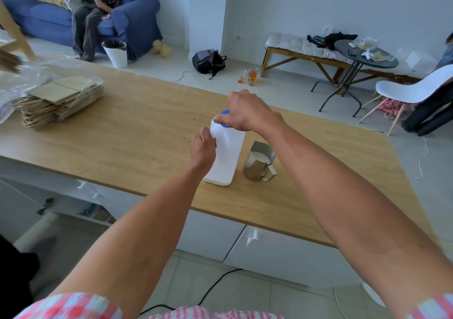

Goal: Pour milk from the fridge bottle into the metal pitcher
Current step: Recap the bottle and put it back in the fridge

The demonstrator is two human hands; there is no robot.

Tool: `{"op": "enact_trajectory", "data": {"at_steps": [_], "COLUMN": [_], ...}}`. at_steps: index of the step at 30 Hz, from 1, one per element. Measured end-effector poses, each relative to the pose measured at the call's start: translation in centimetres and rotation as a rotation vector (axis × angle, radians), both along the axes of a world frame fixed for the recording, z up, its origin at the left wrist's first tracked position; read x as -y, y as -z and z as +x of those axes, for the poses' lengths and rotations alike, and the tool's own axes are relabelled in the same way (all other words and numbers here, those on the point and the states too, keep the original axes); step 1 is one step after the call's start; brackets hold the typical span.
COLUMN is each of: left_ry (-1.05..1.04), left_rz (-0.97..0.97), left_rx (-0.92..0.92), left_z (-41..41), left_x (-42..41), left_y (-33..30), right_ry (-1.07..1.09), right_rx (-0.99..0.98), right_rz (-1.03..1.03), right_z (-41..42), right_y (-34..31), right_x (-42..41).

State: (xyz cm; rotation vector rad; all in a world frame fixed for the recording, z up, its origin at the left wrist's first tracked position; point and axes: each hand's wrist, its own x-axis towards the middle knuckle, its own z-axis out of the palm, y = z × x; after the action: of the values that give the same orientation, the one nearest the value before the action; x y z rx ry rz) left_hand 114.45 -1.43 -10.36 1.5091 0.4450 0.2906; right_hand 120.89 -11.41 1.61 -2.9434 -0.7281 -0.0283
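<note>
Bottle [226, 152] upright on tabletop [122, 132], long axis vertical, just left of pitcher [259, 163] already holding milk; right hand [247, 115] fingers closed over blue cap [225, 113] from above, left hand [203, 147] fingers gripping upper left side; judged capping stage, right hand nearer pitcher.

No text, label, brand or number can be read anywhere. The white milk bottle [226, 152] shows a plain side; any print there may simply face away.
</note>
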Motion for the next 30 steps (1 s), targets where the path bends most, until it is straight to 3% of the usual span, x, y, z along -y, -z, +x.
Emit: {"op": "enact_trajectory", "data": {"at_steps": [12,30], "left_ry": [-0.132,-0.269], "left_rz": [-0.051,-0.105], "left_rx": [-0.027,-0.038], "left_z": [-0.6,-0.5], "left_x": [-1.3,-0.2], "left_y": [1.5,1.3], "right_ry": [-0.127,0.094], "right_rx": [0.309,0.31], "right_rz": [-0.123,-0.034], "right_z": [-0.5,-1.8], "right_y": [3.1,4.2], "right_x": [-0.9,-2.2]}}
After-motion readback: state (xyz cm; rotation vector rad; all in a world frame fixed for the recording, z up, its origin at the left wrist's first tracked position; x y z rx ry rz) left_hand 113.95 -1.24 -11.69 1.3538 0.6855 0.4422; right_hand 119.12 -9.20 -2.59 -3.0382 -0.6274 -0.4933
